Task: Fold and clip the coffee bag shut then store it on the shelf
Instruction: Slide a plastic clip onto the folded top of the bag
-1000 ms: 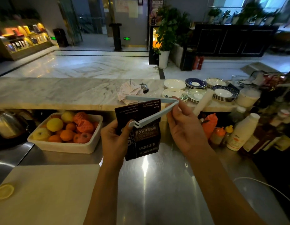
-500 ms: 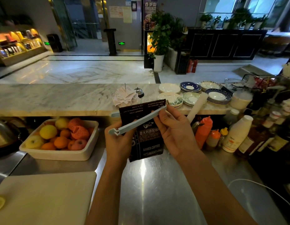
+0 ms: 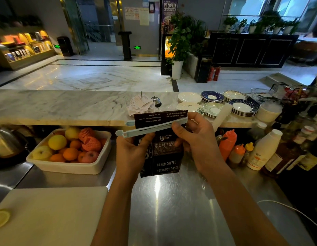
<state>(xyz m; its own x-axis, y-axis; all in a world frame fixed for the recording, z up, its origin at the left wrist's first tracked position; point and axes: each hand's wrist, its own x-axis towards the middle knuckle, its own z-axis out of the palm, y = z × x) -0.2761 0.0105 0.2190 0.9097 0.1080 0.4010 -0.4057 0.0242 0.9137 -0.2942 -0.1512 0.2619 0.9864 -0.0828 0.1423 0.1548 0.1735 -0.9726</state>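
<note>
A black coffee bag [image 3: 164,157] with white lettering is held upright above the steel counter, its top folded over toward me. A long pale blue clip [image 3: 150,129] straddles the folded top, one arm in front and one behind, the arms slightly apart at the left end. My left hand [image 3: 134,153] grips the bag's left side just below the clip's free end. My right hand [image 3: 195,137] pinches the clip and the bag at the right, thumb on the front arm.
A white tub of oranges, apples and lemons [image 3: 70,151] sits at left, a white cutting board [image 3: 51,215] in front. Squeeze bottles [image 3: 227,144] and a white bottle [image 3: 264,150] stand at right. Stacked plates [image 3: 243,107] and a bell [image 3: 156,101] rest on the marble ledge.
The clip, held wide open above the bag a second ago, has been slid over the folded top and its arms are now nearly together. The bag has risen slightly.
</note>
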